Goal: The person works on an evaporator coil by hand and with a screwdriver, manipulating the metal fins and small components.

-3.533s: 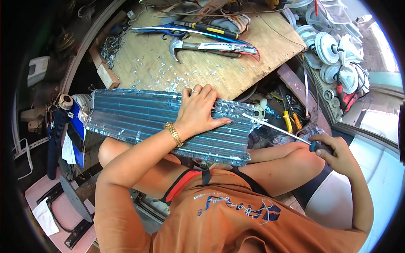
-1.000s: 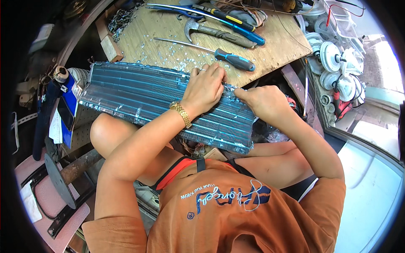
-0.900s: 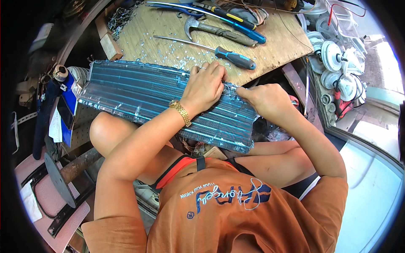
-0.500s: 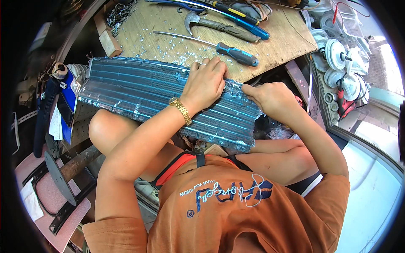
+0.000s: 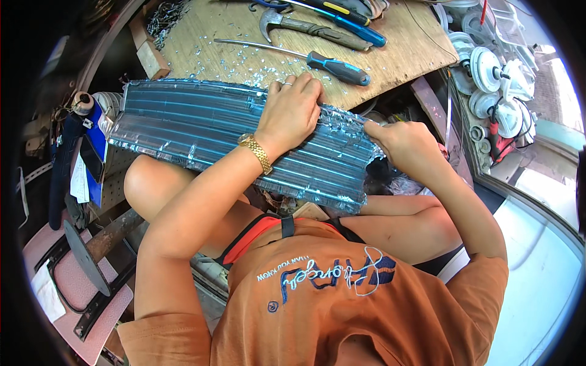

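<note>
A long finned heat exchanger coil (image 5: 201, 113) lies tilted across my lap, its far edge against the wooden board. Bluish tubes run along its length, and its fins are ragged at the right end. My left hand (image 5: 292, 108), with a gold watch on the wrist, grips the coil's far edge, the fingers curled over it. At the upper right corner, my right hand (image 5: 400, 141) is closed with thumb and fingers pinched at the torn edge. What lies inside that pinch is mostly hidden. Beyond my left hand a blue-handled screwdriver (image 5: 337, 68) rests on the board.
The wooden board (image 5: 409, 46) carries a claw hammer (image 5: 317, 32), other long tools and scattered metal flakes. White plastic round parts (image 5: 486, 68) are piled at the far right. A pink padded chair (image 5: 91, 329) stands at the lower left, near a rusty disc-ended pipe (image 5: 87, 259).
My right hand has moved slightly right and outward from the coil's corner. The left hand and coil have shifted slightly left in view, with the board.
</note>
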Available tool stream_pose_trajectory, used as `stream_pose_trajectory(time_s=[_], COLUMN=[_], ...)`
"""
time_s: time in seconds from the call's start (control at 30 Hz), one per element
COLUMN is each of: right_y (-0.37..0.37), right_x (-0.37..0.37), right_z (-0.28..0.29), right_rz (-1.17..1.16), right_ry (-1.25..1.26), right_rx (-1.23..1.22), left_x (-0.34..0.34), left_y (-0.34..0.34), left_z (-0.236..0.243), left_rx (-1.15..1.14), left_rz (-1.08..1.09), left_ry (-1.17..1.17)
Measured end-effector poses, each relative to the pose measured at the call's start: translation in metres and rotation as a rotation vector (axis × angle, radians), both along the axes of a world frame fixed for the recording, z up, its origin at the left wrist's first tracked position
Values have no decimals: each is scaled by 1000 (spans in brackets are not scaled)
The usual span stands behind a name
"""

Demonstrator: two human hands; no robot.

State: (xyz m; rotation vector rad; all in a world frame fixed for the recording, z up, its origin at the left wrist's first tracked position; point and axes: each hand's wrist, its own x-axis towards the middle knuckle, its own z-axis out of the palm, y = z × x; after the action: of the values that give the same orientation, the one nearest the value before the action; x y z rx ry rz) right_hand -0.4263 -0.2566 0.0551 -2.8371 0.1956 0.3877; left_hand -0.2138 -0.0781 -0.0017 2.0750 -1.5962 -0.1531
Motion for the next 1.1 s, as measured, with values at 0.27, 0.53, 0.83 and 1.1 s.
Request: stream_pose_trajectory(time_s=[0.27,0.53,0.83,1.1], right_y=[3,6,-63,16], right_x=[-5,-17,-111,17], right_z=[2,-1,18,20], right_rz=[30,5,-244,-49], right_ry=[-78,-105,51,-178], right_rx=[-41,-52,-233,-15], left_x=[1,2,-6,-5], left_y=[0,1,6,-2], left_z=[-2,-2,-6,4], left_rx=[33,8,50,-23], left_rz=[7,2,25,20], left_ry=[-32,-13,-48,-47])
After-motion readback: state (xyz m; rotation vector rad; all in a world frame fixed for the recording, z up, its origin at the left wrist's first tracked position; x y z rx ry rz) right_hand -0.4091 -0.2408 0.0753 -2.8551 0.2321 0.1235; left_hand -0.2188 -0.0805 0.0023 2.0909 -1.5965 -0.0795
